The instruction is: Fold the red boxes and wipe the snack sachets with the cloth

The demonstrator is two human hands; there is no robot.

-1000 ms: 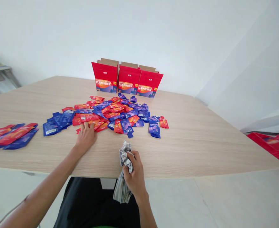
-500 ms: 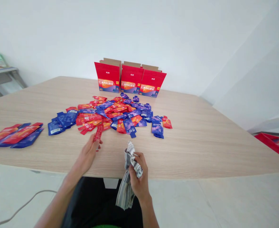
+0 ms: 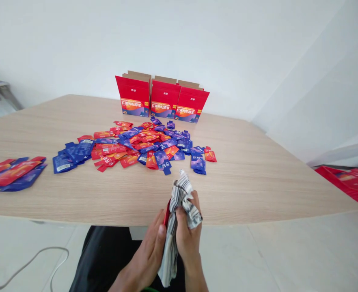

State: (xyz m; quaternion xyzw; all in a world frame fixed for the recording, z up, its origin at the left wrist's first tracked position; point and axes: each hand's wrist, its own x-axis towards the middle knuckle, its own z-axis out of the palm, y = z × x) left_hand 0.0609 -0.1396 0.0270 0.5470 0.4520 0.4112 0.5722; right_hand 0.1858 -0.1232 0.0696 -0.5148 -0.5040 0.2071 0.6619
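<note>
Just past the table's front edge, my left hand (image 3: 151, 247) is closed on a red sachet (image 3: 167, 213), of which only a narrow strip shows. The striped cloth (image 3: 179, 198) is bunched in my right hand (image 3: 187, 231), its lower end hanging down. The cloth presses against the sachet, between my two hands. Farther off on the table lies a loose pile of red and blue sachets (image 3: 142, 142). Several blue sachets (image 3: 72, 157) lie at the pile's left side.
Three open red boxes (image 3: 163, 99) stand behind the pile near the wall. A stack of red and blue sachets (image 3: 17, 172) lies at the left on the wooden table (image 3: 242, 174). Beyond the right edge is a red box (image 3: 346, 182). A cable (image 3: 39, 251) runs across the floor.
My left hand has brought the red sachet from the pile's front edge toward me and right, against the cloth. My right hand still grips the cloth. The view has shifted slightly.
</note>
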